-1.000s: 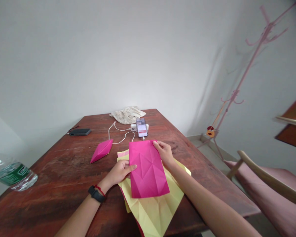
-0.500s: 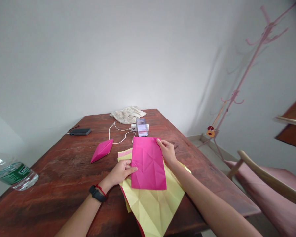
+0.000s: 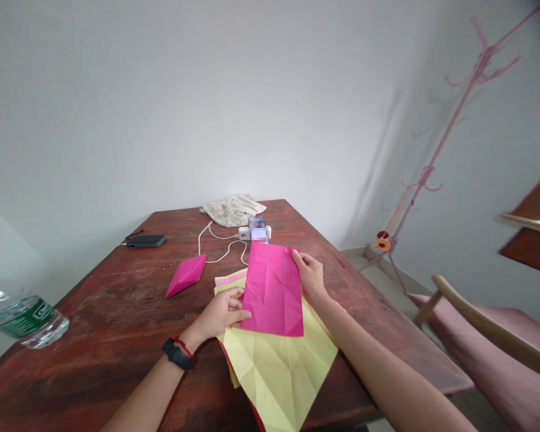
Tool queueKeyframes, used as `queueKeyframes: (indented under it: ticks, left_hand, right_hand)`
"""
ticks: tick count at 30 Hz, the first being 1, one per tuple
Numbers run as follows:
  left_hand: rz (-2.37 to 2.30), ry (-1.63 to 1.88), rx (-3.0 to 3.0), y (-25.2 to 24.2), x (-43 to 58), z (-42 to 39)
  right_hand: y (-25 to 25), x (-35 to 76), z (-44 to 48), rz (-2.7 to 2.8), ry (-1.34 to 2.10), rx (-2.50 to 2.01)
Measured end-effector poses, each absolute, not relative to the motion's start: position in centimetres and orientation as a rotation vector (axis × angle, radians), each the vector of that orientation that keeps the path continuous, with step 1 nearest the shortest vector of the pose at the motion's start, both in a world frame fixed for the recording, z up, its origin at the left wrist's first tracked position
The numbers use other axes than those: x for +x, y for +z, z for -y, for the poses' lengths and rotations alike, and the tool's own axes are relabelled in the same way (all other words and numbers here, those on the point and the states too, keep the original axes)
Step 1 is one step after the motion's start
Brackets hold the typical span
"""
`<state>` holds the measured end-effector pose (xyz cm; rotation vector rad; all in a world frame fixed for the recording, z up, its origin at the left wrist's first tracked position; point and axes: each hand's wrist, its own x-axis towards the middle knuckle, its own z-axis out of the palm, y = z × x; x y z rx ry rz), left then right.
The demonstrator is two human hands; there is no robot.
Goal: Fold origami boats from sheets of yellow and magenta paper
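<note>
A creased pink sheet of paper (image 3: 273, 291) is held up between my two hands, above the stack of creased yellow paper (image 3: 279, 372). My left hand (image 3: 225, 312) pinches its lower left edge, thumb on the front. At the upper right corner, my right hand (image 3: 311, 273) grips the sheet with the thumb in front and the fingers behind. Left of the stack lies a folded pink paper piece (image 3: 186, 275) with pointed ends, apart from both hands.
A phone (image 3: 258, 231) stands beyond the sheet, by a white cable (image 3: 227, 252). Farther back lies a crumpled pale cloth (image 3: 234, 210). A dark power bank (image 3: 146, 241) and a water bottle (image 3: 24, 315) are at left. A chair (image 3: 490, 330) and a pink coat rack (image 3: 450, 129) stand at right.
The pink sheet has tilted clockwise and risen slightly, its top shifting right. My right hand has moved a little right with the corner; my left hand has barely moved.
</note>
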<state>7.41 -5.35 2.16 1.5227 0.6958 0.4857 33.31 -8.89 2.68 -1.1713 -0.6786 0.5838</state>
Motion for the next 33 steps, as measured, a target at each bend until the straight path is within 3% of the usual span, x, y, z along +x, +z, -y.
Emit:
queueKeyframes:
  ticks: [13, 23, 33]
  left_hand:
    - [-0.684, 0.462, 1.661, 3.5, 7.1, 5.8]
    - [-0.695, 0.838, 1.911, 4.0, 7.2, 5.9]
    - [-0.505, 0.714, 2.302, 3.4, 7.1, 6.4]
  right_hand:
    - [1.9, 34.0, 8.4, 0.704, 0.561, -1.189]
    - [2.4, 33.5, 8.7, 0.702, 0.663, -1.156]
    - [1.5, 32.3, 8.6, 0.812, 0.837, -1.148]
